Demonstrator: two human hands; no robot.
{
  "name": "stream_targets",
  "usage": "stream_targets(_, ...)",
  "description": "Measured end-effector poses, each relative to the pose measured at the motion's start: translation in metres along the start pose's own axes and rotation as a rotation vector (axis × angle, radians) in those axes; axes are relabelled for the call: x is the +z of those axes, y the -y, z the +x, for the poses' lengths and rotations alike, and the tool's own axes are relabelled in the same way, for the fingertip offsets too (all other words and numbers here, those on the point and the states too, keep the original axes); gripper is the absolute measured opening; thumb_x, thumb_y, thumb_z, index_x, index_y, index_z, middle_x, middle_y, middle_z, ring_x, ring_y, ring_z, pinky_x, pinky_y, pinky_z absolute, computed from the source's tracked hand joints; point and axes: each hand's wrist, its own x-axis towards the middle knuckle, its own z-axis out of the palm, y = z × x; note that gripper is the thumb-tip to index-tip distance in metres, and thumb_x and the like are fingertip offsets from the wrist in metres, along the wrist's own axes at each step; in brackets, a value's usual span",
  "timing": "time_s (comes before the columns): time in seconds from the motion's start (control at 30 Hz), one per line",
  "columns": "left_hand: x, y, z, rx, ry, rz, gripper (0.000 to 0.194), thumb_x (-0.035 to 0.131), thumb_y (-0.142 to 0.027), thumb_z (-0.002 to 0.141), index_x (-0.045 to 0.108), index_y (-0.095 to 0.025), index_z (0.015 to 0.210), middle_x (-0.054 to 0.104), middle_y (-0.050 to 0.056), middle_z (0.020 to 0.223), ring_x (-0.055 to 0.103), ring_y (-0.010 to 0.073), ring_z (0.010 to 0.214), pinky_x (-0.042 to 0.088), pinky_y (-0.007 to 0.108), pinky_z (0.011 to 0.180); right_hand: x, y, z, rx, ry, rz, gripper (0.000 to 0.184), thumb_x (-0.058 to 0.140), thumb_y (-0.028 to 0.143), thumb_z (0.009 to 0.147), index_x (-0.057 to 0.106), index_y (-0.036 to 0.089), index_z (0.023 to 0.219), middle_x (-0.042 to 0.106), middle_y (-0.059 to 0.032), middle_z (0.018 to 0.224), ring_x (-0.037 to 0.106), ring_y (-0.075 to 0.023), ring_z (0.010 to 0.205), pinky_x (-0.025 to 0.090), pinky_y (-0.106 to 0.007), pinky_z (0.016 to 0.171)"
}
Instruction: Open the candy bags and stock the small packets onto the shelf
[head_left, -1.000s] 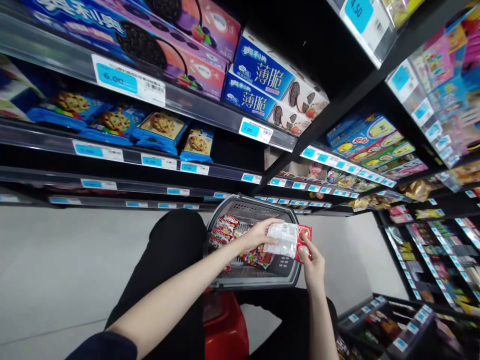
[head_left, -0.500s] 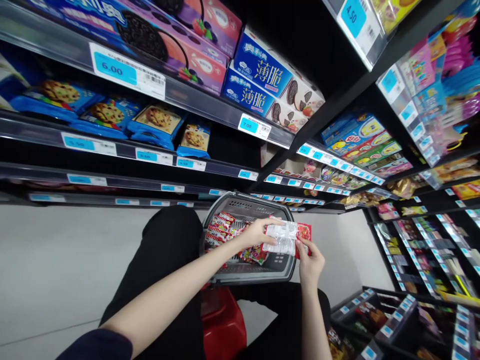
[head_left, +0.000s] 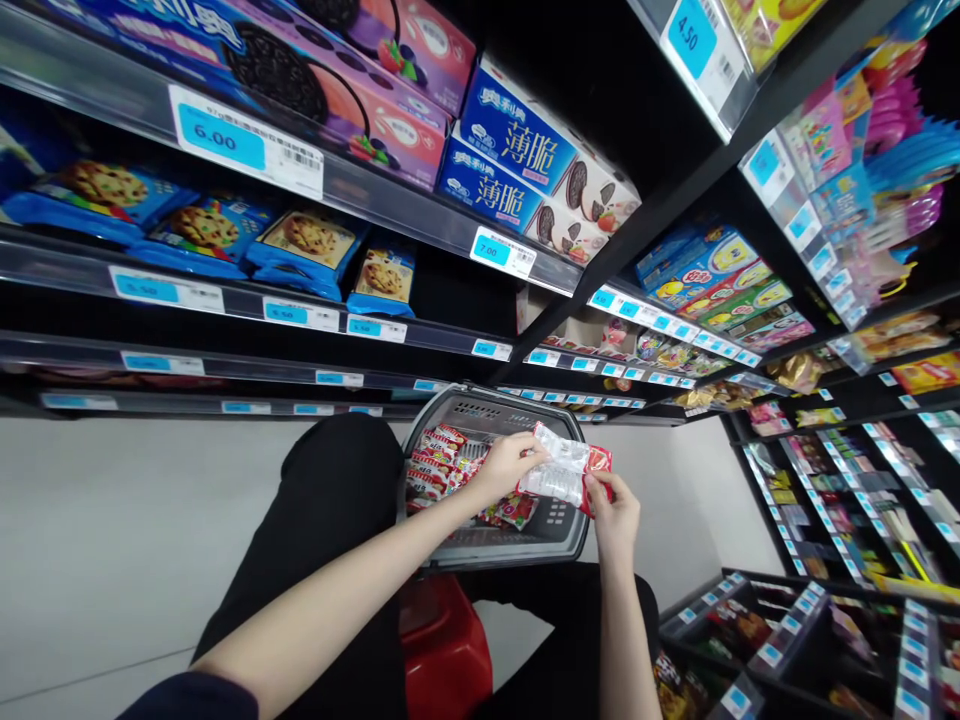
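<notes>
Both my hands hold one red and white snack packet [head_left: 568, 474] above a grey shopping basket [head_left: 559, 536] that rests on my lap. My left hand [head_left: 508, 464] pinches the packet's left edge with thumb and fingers closed. At the packet's lower right corner, my right hand [head_left: 613, 509] grips it from below. Several red snack packets [head_left: 439, 462] lie inside the basket on its left side.
Dark shelves with blue price tags rise on the left and right. Cookie bags [head_left: 309, 242] and blue biscuit boxes [head_left: 517, 165] fill the left shelves. A red stool [head_left: 442, 650] shows under my legs. Pale floor [head_left: 135, 540] lies to the left.
The packet has tilted a little, its left end raised by my left hand. The view has drifted slightly to the right.
</notes>
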Motion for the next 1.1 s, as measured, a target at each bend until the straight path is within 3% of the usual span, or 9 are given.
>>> stream_targets(0.13, -0.002, -0.004, 0.001, -0.012, 0.023, 0.067, 0.015, 0.052, -0.022, 0.074, 0.060, -0.015, 0.062, 0.058, -0.001, 0.067, 0.052, 0.0134, 0.069, 0.037, 0.023, 0.067, -0.007, -0.011, 0.008, 0.049, 0.134, -0.006, 0.025, 0.062, 0.041, 0.066, 0.064, 0.015, 0.067, 0.062, -0.0008, 0.058, 0.053, -0.0149, 0.054, 0.040, -0.024, 0.051)
stream_targets(0.3, 0.004, 0.007, 0.005, -0.079, 0.004, 0.012, 0.016, 0.056, -0.023, 0.070, 0.055, -0.014, 0.057, 0.055, -0.002, 0.061, 0.050, 0.0120, 0.063, 0.036, 0.023, 0.063, -0.012, -0.016, 0.011, 0.068, 0.186, 0.016, 0.025, 0.061, 0.040, 0.067, 0.060, 0.015, 0.063, 0.059, 0.0006, 0.057, 0.051, -0.0130, 0.053, 0.038, -0.023, 0.051)
stream_targets(0.53, 0.000, 0.020, 0.014, -0.329, 0.164, -0.671, 0.027, 0.070, -0.023, 0.053, 0.053, -0.014, 0.073, 0.058, -0.003, 0.061, 0.049, 0.0073, 0.049, 0.037, 0.019, 0.049, -0.010, -0.005, 0.012, 0.236, 0.245, 0.434, 0.021, 0.067, 0.033, 0.062, 0.053, 0.020, 0.071, 0.057, 0.0033, 0.061, 0.050, -0.0109, 0.048, 0.040, -0.022, 0.044)
stream_targets(0.67, -0.012, 0.018, 0.016, -0.493, 0.301, -0.795, 0.018, 0.065, -0.019, 0.056, 0.063, -0.010, 0.072, 0.061, 0.001, 0.062, 0.052, 0.0082, 0.051, 0.042, 0.021, 0.052, -0.011, -0.001, 0.018, 0.338, 0.272, 0.661, 0.017, 0.067, 0.030, 0.062, 0.060, 0.020, 0.073, 0.064, -0.0012, 0.080, 0.058, -0.0136, 0.061, 0.049, -0.027, 0.057)
stream_targets(0.8, -0.024, 0.014, 0.018, -0.461, 0.394, -0.889, 0.032, 0.064, -0.014, 0.056, 0.064, -0.011, 0.088, 0.066, 0.007, 0.076, 0.062, 0.0172, 0.072, 0.048, 0.030, 0.070, -0.014, 0.005, 0.018, 0.354, 0.288, 0.829, 0.020, 0.059, 0.030, 0.067, 0.066, 0.020, 0.083, 0.065, -0.0047, 0.094, 0.061, -0.0176, 0.084, 0.050, -0.032, 0.077)
stream_targets(0.87, -0.027, 0.012, 0.020, -0.438, 0.338, -0.820, 0.031, 0.067, -0.016, 0.056, 0.062, -0.011, 0.086, 0.067, 0.007, 0.074, 0.063, 0.0194, 0.073, 0.048, 0.032, 0.070, -0.013, 0.011, 0.016, 0.349, 0.301, 0.894, 0.026, 0.056, 0.032, 0.068, 0.066, 0.019, 0.089, 0.064, -0.0067, 0.099, 0.059, -0.0200, 0.095, 0.049, -0.034, 0.083)
stream_targets(0.93, -0.028, 0.012, 0.022, -0.419, 0.261, -0.641, 0.022, 0.067, -0.024, 0.060, 0.061, -0.011, 0.076, 0.065, 0.006, 0.065, 0.063, 0.0175, 0.061, 0.048, 0.030, 0.062, -0.010, 0.015, 0.015, 0.383, 0.308, 0.877, 0.028, 0.061, 0.029, 0.064, 0.066, 0.017, 0.089, 0.065, -0.0077, 0.097, 0.060, -0.0205, 0.093, 0.052, -0.031, 0.076)
stream_targets(1.0, -0.029, 0.013, 0.024, -0.356, 0.213, -0.395, 0.022, 0.063, -0.032, 0.066, 0.060, -0.011, 0.066, 0.062, 0.003, 0.055, 0.056, 0.0132, 0.048, 0.043, 0.025, 0.052, -0.004, 0.015, 0.015, 0.457, 0.289, 0.790, 0.026, 0.068, 0.025, 0.059, 0.066, 0.016, 0.084, 0.067, -0.0066, 0.084, 0.064, -0.0165, 0.073, 0.052, -0.023, 0.056)
stream_targets(1.1, -0.031, 0.017, 0.026, -0.206, 0.150, -0.065, 0.029, 0.058, -0.036, 0.070, 0.056, -0.013, 0.054, 0.051, -0.003, 0.043, 0.045, 0.0084, 0.041, 0.032, 0.021, 0.046, 0.006, -0.001, 0.018, 0.567, 0.250, 0.637, 0.022, 0.074, 0.030, 0.053, 0.063, 0.015, 0.066, 0.057, 0.0027, 0.048, 0.040, -0.0039, 0.031, 0.028, -0.015, 0.026)
